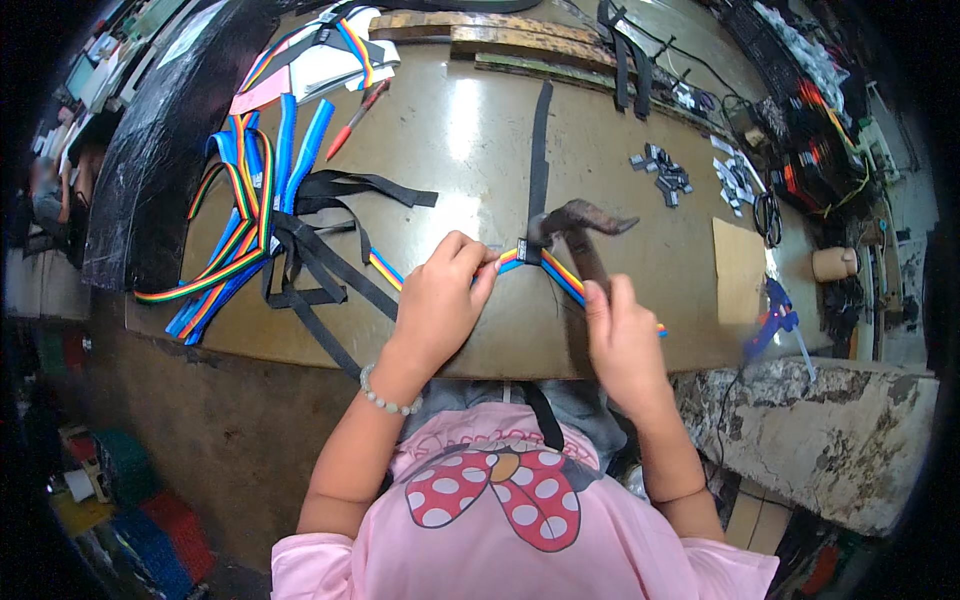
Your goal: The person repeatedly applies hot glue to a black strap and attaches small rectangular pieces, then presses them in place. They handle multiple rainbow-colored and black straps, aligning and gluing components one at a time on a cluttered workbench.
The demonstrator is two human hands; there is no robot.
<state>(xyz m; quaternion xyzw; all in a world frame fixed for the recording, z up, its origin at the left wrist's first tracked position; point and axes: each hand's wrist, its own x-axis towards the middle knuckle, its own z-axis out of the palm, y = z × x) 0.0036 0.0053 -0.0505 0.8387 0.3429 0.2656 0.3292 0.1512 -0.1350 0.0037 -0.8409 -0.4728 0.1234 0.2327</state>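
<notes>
Pinching the rainbow strap (563, 278) on the desk (670, 260), the left hand (447, 285) is probably stopping it sliding, 'cause the right hand (622, 335) grips a hammer (588, 217), head right by the black tag (522, 250), can't tell if touching.

Comes to one left hand (447, 295) and one right hand (624, 335), one hammer (588, 220) toward two o'clock, one bracelet (388, 404) toward seven, one red pen (350, 128) toward eleven, two piles of small pieces (672, 180) toward two, and one glue gun (775, 315), one cardboard sheet (738, 270) and one brown container (835, 264) toward three. Leaves tangled straps (266, 200) toward ten uncountable.
</notes>
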